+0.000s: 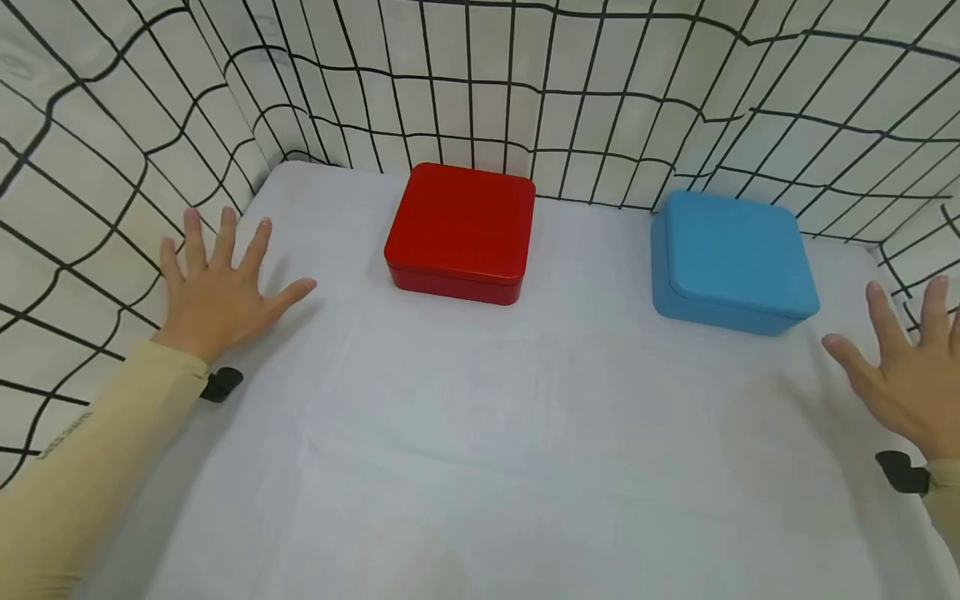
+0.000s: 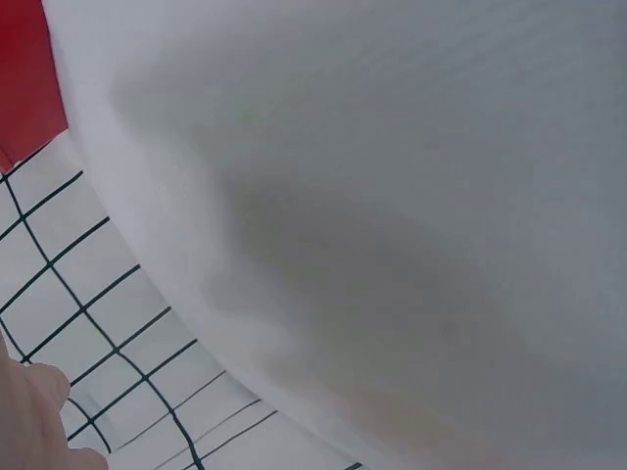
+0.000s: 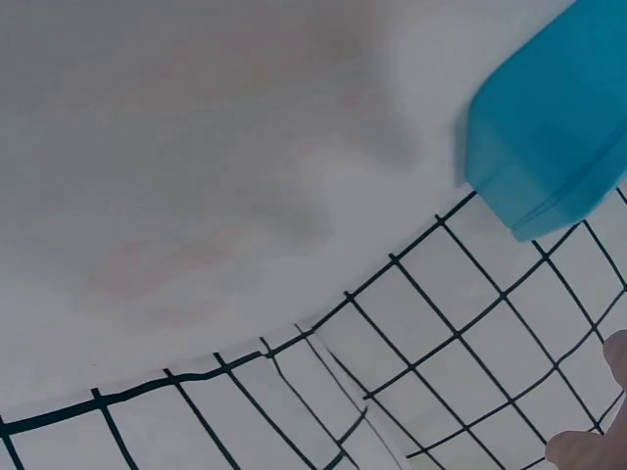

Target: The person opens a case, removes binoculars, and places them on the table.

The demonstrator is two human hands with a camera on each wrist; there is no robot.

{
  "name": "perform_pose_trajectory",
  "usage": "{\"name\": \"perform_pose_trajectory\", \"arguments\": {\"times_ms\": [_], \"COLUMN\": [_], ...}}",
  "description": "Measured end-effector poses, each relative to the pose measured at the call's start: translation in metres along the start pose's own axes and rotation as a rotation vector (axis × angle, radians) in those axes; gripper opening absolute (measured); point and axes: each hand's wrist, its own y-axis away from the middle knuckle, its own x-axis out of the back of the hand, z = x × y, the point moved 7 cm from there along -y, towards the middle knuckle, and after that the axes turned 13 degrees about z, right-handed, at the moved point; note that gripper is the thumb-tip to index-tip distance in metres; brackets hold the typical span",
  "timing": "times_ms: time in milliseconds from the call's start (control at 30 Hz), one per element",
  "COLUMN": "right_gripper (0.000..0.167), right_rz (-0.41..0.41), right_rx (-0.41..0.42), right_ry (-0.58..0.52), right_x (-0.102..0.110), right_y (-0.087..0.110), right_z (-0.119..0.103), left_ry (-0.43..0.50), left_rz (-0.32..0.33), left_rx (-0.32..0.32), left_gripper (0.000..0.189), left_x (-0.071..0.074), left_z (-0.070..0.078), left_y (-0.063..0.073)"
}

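My left hand (image 1: 213, 292) is spread wide over the left side of the white surface, fingers straight and holding nothing. To its right, a red lidded box (image 1: 461, 225) rests near the back edge, its lid on. At the far right my right hand (image 1: 903, 375) is also spread with nothing in it, partly cut off by the frame. The blue lidded box (image 1: 738, 258), lid on, stands to the left of that hand. In the left wrist view a corner of the red box (image 2: 27, 88) shows; the right wrist view catches part of the blue box (image 3: 549, 127).
A white cloth-like surface (image 1: 465, 433) lies under both boxes. Walls with a black grid pattern (image 1: 510, 83) rise at the back and both sides, close behind the boxes and beside the left hand. A black strap piece (image 1: 222, 384) sits at the left wrist.
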Motion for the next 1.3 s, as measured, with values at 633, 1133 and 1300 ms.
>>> {"name": "perform_pose_trajectory", "arguments": {"times_ms": [633, 1133, 1300], "right_gripper": [0.101, 0.092, 0.096], "right_rz": [0.192, 0.174, 0.163], "right_rx": [0.143, 0.226, 0.236], "right_ry": [-0.303, -0.567, -0.633], "right_x": [0.031, 0.028, 0.025], "right_y": [-0.023, -0.033, -0.037], "right_z": [-0.08, -0.143, -0.163], "left_ry": [0.166, 0.248, 0.281], "left_rz": [0.132, 0.179, 0.199], "left_rx": [0.042, 0.012, 0.009], "left_gripper": [0.103, 0.099, 0.098], "left_x": [0.017, 0.015, 0.013], "left_z": [0.008, 0.028, 0.034], "left_y": [-0.017, -0.024, -0.024]}}
